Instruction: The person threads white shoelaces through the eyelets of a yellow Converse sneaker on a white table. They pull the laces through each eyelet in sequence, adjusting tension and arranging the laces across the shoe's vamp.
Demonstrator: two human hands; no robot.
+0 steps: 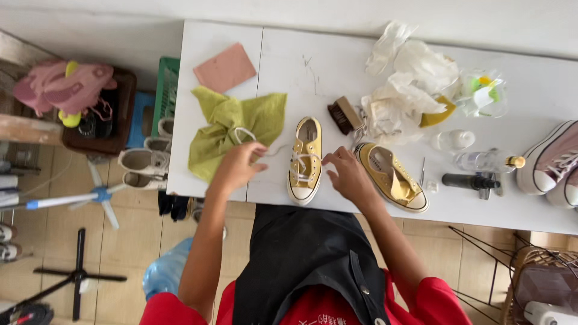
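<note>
**A:** So where was the shoe being worked on?

**B:** The yellow sneaker (305, 161) sat dead center of the frame on the white surface (313, 66), toe toward the near edge. Left hand (238, 165) was just left of it, grip pinched on a white lace (265, 146) pulled out sideways. Right hand (346, 174) was touching the shoe's right side, fingers curled at the laces, but I couldn't tell if that grip actually held anything.

**A:** And the other 1?

**B:** The second yellow sneaker (392, 176) lay just right of the right hand, angled. A green cloth (232, 123) was at center left, a pink cloth (225, 67) above it, and a brush (344, 114) just above the 2 shoes.
</note>
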